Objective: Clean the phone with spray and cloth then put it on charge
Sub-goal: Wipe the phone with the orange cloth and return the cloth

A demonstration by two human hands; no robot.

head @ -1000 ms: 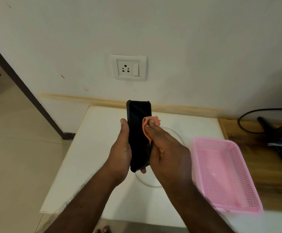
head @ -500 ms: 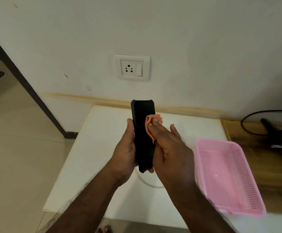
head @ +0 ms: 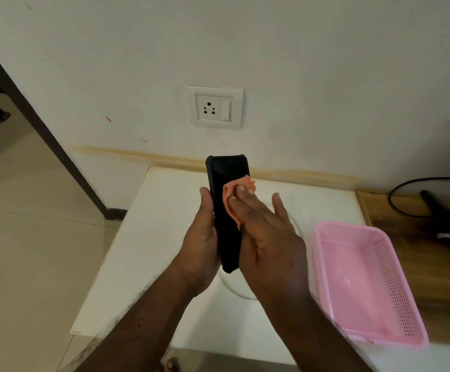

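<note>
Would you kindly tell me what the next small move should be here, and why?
Probably draw the right hand and its orange cloth down the phone screen. The cloth sits near the top, the lower screen looks unwiped in this pass, and the left hand grips the phone upright.

This looks like a room in a home or a small office. A plain painted wall [head: 326, 63] carries a white socket-and-switch plate [head: 214, 107], the floor [head: 17, 237] is pale glossy tile, and a dark door frame [head: 44, 130] opens at the left. A white tabletop [head: 151, 251] holds a pink plastic basket [head: 366, 285] beside a wooden desk [head: 420, 251] with a black cable [head: 396, 208].
</note>
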